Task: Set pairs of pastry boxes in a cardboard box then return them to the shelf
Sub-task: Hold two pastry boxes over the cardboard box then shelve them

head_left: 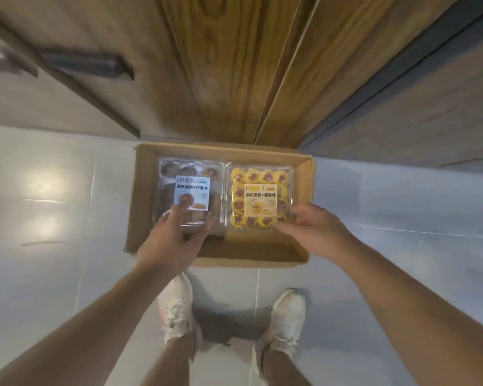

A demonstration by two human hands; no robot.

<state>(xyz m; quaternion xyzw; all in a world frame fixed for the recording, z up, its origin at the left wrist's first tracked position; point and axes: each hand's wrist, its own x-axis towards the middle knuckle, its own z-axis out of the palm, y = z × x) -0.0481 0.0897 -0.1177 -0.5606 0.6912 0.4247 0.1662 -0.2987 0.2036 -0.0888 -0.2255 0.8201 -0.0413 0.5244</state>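
Head view, looking straight down. An open cardboard box [221, 154] sits on the pale tiled floor [53, 190], its far wall close to a wood-grain cabinet front [221, 65].

Inside, two clear plastic pastry boxes lie flat, side by side, edges touching or nearly so. They fill the far part of the carton; a bare cardboard strip is left along the near side.

Left pastry box [191, 188]: dark brown pastries under the lid, blue and white label. The left hand [170, 240] grips its near edge, thumb up on the lid by the label, fingers curled at the rim. Probably a grip for seating or lifting it level.

Right pastry box [260, 197]: yellow tarts with dark red centres, yellow and white label. The right hand [315, 229] pinches its near right corner, fingers curled around the rim.

One hand to each box fits handling them as a pair. Whether they are going in or coming out cannot be told.

Labels: both carry a line of bold Chinese characters. Too blurred to read with confidence. No brand legible.

Near edge: two white sneakers [287, 319] on the tiles, feet apart, just short of the carton. Shelf not identifiable from here.
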